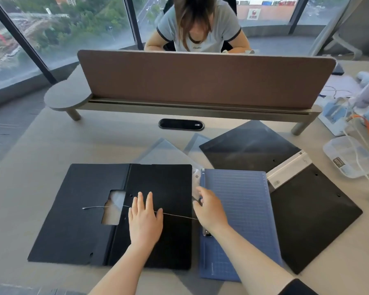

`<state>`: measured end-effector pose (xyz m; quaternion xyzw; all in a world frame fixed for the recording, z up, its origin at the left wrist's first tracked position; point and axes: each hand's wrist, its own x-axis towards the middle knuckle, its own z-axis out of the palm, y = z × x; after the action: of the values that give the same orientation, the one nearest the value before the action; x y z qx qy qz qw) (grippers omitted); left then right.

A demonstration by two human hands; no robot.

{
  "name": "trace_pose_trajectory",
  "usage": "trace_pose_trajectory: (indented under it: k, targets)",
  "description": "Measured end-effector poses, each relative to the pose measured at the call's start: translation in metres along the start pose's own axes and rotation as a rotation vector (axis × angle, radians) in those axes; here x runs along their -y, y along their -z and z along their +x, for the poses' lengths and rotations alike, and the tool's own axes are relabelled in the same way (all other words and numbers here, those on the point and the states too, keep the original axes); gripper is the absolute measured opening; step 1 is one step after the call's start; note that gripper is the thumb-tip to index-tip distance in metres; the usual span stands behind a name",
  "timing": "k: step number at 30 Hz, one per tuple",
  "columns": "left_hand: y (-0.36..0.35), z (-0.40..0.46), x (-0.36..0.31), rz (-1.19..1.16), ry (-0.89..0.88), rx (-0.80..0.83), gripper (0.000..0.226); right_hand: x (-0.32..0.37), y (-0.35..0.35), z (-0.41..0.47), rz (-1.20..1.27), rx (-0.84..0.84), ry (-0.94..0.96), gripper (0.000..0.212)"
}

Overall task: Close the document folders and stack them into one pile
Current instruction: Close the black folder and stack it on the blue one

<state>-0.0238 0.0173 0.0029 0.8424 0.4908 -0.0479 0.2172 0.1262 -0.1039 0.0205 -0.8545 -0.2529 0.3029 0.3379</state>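
My left hand [144, 218] lies flat, fingers spread, on the open black folder [119, 213] — over its thin elastic cord [177, 216]. My right hand [211, 209] is loosely curled at the blue folder's [243, 220] left edge; whether it grips anything I cannot tell. Another open black folder [307, 209] sits to the right on the grey bench [41, 156] — a brown divider screen [200, 77] stands behind, with windows beyond it.

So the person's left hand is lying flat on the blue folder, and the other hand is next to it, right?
Not quite. The head view shows the left hand lying flat on the open black folder, not the blue folder. The right hand is next to it, at the blue folder's left edge.
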Motion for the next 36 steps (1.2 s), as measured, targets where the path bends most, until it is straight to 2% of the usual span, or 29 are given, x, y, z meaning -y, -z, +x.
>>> trace_pose_trajectory:
  k: [5,13,20,22,24,29,32,36]
  targets:
    - [0.015,0.021,0.034,0.018,0.065,-0.007,0.068,0.025,-0.028,0.008,-0.06,0.033,-0.063,0.058]
    - [0.022,0.042,0.054,-0.008,0.043,0.058,0.07,0.043,-0.049,0.017,-0.103,-0.001,-0.193,0.063]
    - [0.027,0.046,0.058,-0.14,0.052,0.072,0.063,0.049,-0.054,0.021,0.061,-0.167,-0.259,0.07]
    - [0.031,0.047,0.058,-0.187,0.066,0.073,0.062,0.052,-0.051,0.024,0.111,-0.203,-0.286,0.065]
    - [0.035,0.049,0.06,-0.23,0.079,0.081,0.06,0.055,-0.048,0.028,0.143,-0.207,-0.33,0.051]
    - [0.047,0.052,0.065,-0.298,0.095,0.044,0.056,0.07,-0.04,0.037,0.332,-0.132,-0.301,0.025]
    - [0.057,0.055,0.068,-0.29,0.081,-0.054,0.053,0.082,-0.034,0.036,0.446,-0.118,-0.213,0.023]
    - [0.081,0.062,0.07,-0.345,0.117,-0.154,0.063,0.097,-0.025,0.032,0.51,-0.138,-0.083,0.028]
